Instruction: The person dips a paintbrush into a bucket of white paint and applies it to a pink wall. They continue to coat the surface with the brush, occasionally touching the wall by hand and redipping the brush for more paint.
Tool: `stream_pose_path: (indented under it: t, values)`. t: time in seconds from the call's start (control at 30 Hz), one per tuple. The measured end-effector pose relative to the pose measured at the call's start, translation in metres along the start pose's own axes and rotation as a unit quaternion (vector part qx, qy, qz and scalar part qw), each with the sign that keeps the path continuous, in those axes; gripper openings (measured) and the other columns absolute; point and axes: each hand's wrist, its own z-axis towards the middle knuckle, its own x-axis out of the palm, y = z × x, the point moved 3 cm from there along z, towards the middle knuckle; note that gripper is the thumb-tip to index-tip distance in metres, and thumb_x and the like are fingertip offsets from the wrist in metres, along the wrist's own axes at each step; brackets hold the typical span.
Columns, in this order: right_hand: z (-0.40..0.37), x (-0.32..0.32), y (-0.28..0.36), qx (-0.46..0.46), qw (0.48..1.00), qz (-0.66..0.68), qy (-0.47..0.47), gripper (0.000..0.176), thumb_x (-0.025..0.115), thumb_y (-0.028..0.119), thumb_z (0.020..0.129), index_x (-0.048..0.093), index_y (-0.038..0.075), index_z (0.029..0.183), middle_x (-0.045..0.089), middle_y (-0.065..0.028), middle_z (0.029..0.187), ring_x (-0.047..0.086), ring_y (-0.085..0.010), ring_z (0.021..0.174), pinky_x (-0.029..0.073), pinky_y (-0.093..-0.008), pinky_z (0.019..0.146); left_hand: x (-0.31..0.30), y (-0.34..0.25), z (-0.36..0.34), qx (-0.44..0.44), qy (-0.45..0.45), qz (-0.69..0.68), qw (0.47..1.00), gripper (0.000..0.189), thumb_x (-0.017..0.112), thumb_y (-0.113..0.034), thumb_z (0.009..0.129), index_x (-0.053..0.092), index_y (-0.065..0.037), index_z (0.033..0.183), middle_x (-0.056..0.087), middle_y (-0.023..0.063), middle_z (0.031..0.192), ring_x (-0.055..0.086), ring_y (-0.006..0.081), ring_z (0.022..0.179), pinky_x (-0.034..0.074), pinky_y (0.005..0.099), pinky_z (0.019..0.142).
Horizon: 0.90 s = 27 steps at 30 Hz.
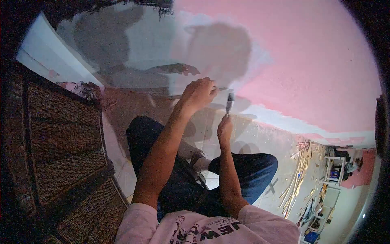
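Observation:
My right hand is closed around a paintbrush, its dark bristles pointing up toward the wall. To the left and higher, my left hand is raised close to the wall with its fingers curled; I cannot tell what, if anything, they hold. Behind both hands is the wall, pink on the right, with a pale patchy band along its lower edge. A grey-white section adjoins the pink on the left, where shadows of my head and hands fall.
Dark woven panels in a frame stand close on my left, with a crumpled cloth beyond them. My bent knees are below my hands. Long thin strips lie on the tiled floor at right, near a white rack.

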Motion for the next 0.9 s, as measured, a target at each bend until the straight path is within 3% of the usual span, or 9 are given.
stream_pose_path:
  t: [0.03, 0.13, 0.23, 0.33, 0.43, 0.53, 0.67, 0.83, 0.9]
  values:
    - [0.008, 0.019, -0.029, -0.089, 0.996, 0.01, 0.001, 0.034, 0.047, 0.023, 0.104, 0.062, -0.006, 0.094, 0.065, -0.0317, 0.087, 0.063, -0.0523, 0.085, 0.048, -0.0569, 0.07, 0.003, 0.0, 0.0, 0.002, 0.004, 0.016, 1.0, 0.029, 0.062, -0.032, 0.097, 0.071, -0.005, 0.104, 0.069, 0.0192, 0.104, 0.067, 0.0402, 0.099, 0.053, 0.0499, 0.087]
    - [0.051, 0.046, -0.049, -0.113, 0.985, -0.036, 0.126, 0.036, 0.046, 0.02, 0.103, 0.063, -0.006, 0.085, 0.065, -0.0312, 0.084, 0.063, -0.0519, 0.082, 0.048, -0.0577, 0.069, 0.006, -0.006, 0.002, 0.012, 0.021, 0.011, 1.0, 0.031, 0.061, -0.032, 0.097, 0.069, -0.003, 0.104, 0.068, 0.0217, 0.103, 0.066, 0.042, 0.1, 0.052, 0.0515, 0.088]
    - [0.076, 0.021, -0.014, -0.2, 0.979, -0.045, -0.021, 0.038, 0.045, 0.02, 0.102, 0.066, -0.005, 0.082, 0.063, -0.0293, 0.079, 0.062, -0.0507, 0.076, 0.048, -0.0567, 0.066, 0.005, -0.007, -0.001, 0.016, 0.023, 0.003, 1.0, 0.033, 0.06, -0.031, 0.096, 0.067, 0.0, 0.103, 0.067, 0.0238, 0.103, 0.066, 0.0433, 0.1, 0.052, 0.0528, 0.088]
    - [0.013, -0.004, 0.003, 0.008, 0.991, 0.093, -0.095, 0.043, 0.043, 0.026, 0.105, 0.067, -0.003, 0.085, 0.065, -0.0295, 0.08, 0.063, -0.0506, 0.077, 0.048, -0.0573, 0.069, 0.015, -0.002, 0.001, 0.017, 0.025, 0.007, 1.0, 0.033, 0.059, -0.032, 0.097, 0.068, 0.0, 0.102, 0.067, 0.0235, 0.104, 0.066, 0.0429, 0.1, 0.052, 0.0525, 0.088]
    - [0.007, 0.032, -0.054, 0.031, 0.995, 0.032, -0.095, 0.047, 0.041, 0.031, 0.107, 0.069, -0.002, 0.089, 0.067, -0.0299, 0.084, 0.066, -0.0495, 0.081, 0.049, -0.0562, 0.072, 0.005, -0.005, 0.005, 0.015, 0.019, 0.012, 1.0, 0.032, 0.059, -0.031, 0.097, 0.068, -0.001, 0.102, 0.068, 0.0231, 0.105, 0.067, 0.0425, 0.1, 0.053, 0.0524, 0.088]
    - [0.057, 0.065, -0.096, -0.038, 0.993, -0.077, 0.077, 0.047, 0.041, 0.033, 0.107, 0.069, -0.002, 0.093, 0.069, -0.0295, 0.086, 0.067, -0.0485, 0.083, 0.05, -0.0547, 0.074, 0.01, -0.008, 0.001, 0.017, 0.033, 0.001, 0.999, 0.031, 0.059, -0.03, 0.097, 0.069, -0.001, 0.101, 0.068, 0.0228, 0.105, 0.067, 0.0422, 0.1, 0.053, 0.0524, 0.088]
    - [0.053, 0.002, -0.01, -0.073, 0.99, 0.051, -0.105, 0.041, 0.044, 0.028, 0.107, 0.068, -0.003, 0.096, 0.069, -0.0277, 0.085, 0.066, -0.0483, 0.08, 0.05, -0.0535, 0.073, 0.017, 0.004, 0.001, 0.018, 0.019, 0.014, 1.0, 0.03, 0.06, -0.03, 0.096, 0.07, -0.002, 0.101, 0.068, 0.0228, 0.104, 0.067, 0.0421, 0.1, 0.053, 0.052, 0.089]
    - [0.013, -0.057, 0.041, -0.137, 0.965, 0.154, -0.159, 0.036, 0.041, 0.029, 0.112, 0.056, -0.001, 0.102, 0.052, -0.0065, 0.071, 0.049, -0.0141, 0.064, 0.042, -0.0332, 0.059, 0.017, -0.005, 0.002, 0.012, 0.031, 0.004, 0.999, 0.032, 0.061, -0.031, 0.096, 0.069, -0.001, 0.103, 0.068, 0.0231, 0.105, 0.066, 0.0422, 0.101, 0.052, 0.0516, 0.09]
    - [0.022, -0.101, 0.09, -0.133, 0.952, 0.212, -0.179, 0.035, 0.041, 0.03, 0.112, 0.056, -0.002, 0.104, 0.052, -0.0067, 0.07, 0.05, -0.0142, 0.063, 0.042, -0.0339, 0.057, 0.019, -0.009, 0.007, 0.008, 0.049, -0.003, 0.999, 0.033, 0.061, -0.031, 0.096, 0.07, -0.001, 0.105, 0.068, 0.0234, 0.106, 0.066, 0.0424, 0.102, 0.052, 0.0519, 0.09]
